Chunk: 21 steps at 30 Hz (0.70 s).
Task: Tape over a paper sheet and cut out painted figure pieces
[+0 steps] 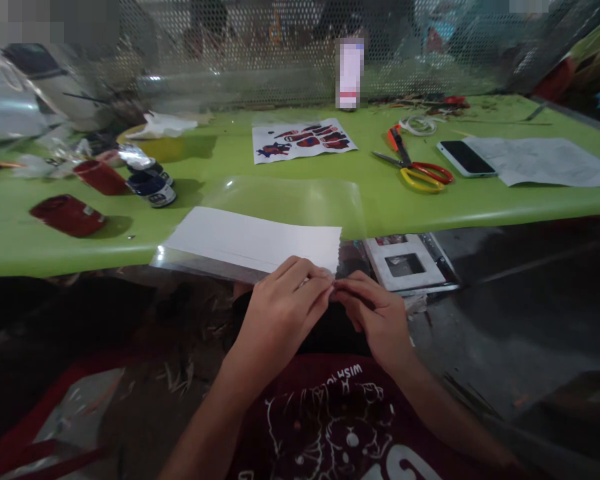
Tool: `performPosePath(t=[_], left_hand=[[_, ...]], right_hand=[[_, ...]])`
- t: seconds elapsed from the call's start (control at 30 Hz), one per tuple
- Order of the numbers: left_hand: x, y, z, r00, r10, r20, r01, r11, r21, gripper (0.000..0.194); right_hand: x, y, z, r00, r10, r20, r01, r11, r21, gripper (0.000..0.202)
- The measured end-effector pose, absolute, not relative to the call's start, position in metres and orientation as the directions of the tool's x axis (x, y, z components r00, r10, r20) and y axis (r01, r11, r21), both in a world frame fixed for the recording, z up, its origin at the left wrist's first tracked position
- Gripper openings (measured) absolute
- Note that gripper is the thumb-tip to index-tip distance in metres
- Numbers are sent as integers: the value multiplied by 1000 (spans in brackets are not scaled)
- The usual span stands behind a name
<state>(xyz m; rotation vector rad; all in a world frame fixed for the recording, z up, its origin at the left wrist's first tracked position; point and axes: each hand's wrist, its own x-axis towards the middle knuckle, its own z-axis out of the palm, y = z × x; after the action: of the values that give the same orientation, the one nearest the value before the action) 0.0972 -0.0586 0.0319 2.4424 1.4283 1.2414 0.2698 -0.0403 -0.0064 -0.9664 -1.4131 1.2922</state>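
Note:
A white paper strip [260, 237] with a jagged right edge lies on or inside a clear plastic sheet [290, 193]; I cannot tell which. The plastic reaches over the table's front edge. My left hand [293, 300] is closed, its fingers pinching the near right corner of the paper and plastic. Right beside it, my right hand [377, 317] is closed too, thumb and fingertips pressed together at that same corner. What lies between its fingertips is hidden. Both hands are just off the table's front edge, above my lap.
On the green table [220, 160] are a printed sheet [305, 141], scissors [415, 170], a phone [467, 159] and white paper [560, 160]. Dark red containers [67, 215] and paint jars [153, 188] stand left. A framed item [405, 263] sits below the edge.

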Motion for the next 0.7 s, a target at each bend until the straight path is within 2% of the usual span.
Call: performPosePath(t=[0.27,0.43,0.57,0.7], left_hand=[[97,-58,32,258,747,613,709,-577,405,11],[100,-59,30,268,725,634,748,-572,337,11],[111,-59,26,225,700,678,779,-547,306,16],[99,-59,30,98,716,691,801,-469,372,19]], right_hand=[[270,-41,-5,-238,965,109,-42,102,-994,15],[271,-40,-5,-232,968,96,-53,86,-995,16],[270,-40,-5,-241,965,108,-75,92,-993,14],[269,-38,-7,-226,972,59,-134,29,-991,12]])
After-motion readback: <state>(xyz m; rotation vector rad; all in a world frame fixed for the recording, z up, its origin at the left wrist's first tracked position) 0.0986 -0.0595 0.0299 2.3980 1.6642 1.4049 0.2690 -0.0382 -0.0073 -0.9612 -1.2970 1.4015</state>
